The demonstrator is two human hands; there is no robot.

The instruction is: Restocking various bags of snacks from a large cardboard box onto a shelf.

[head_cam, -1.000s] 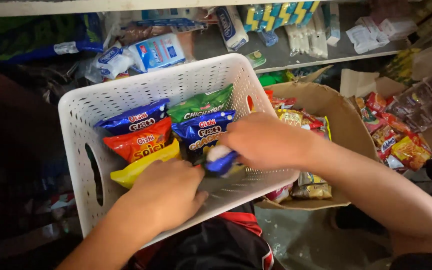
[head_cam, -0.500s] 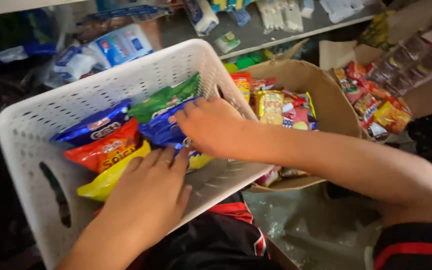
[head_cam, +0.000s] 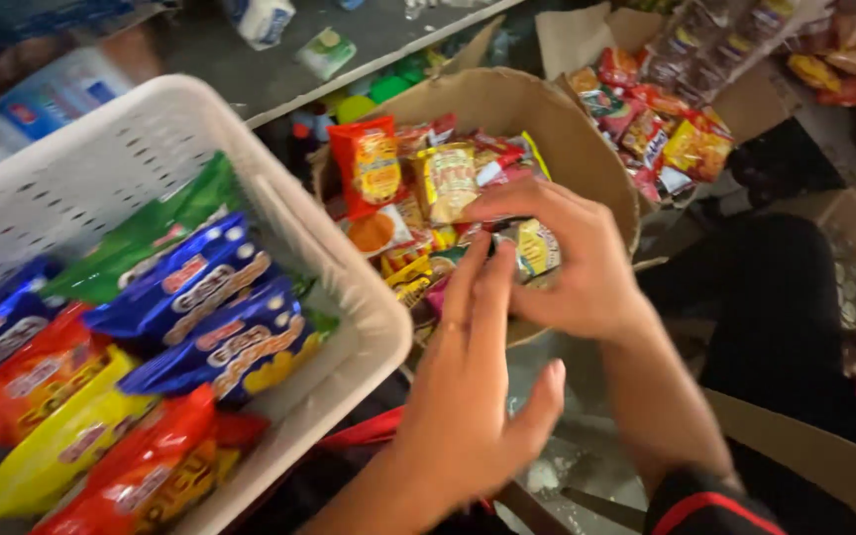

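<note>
My right hand (head_cam: 572, 263) reaches into a round-edged cardboard box (head_cam: 507, 104) full of small snack packets, and its fingers curl around a yellow and white packet (head_cam: 537, 248). My left hand (head_cam: 468, 396) hovers at the box's near edge with fingers stretched out and apart, its fingertips by the packets and nothing held in it. To the left a white perforated plastic basket (head_cam: 349, 287) holds blue (head_cam: 220, 327), green (head_cam: 151, 233), red (head_cam: 141, 466) and yellow (head_cam: 42, 446) snack bags lying side by side.
A grey shelf (head_cam: 279, 59) with small packaged goods runs along the top. More snack packets (head_cam: 666, 129) lie in an open carton at the upper right. Another cardboard box (head_cam: 844, 238) stands at the right, and a cardboard flap (head_cam: 804, 456) is at the bottom right.
Both hands have left the white basket and moved right to the cardboard box. The blue packet placed earlier now lies in the basket. The view has swung to the right.
</note>
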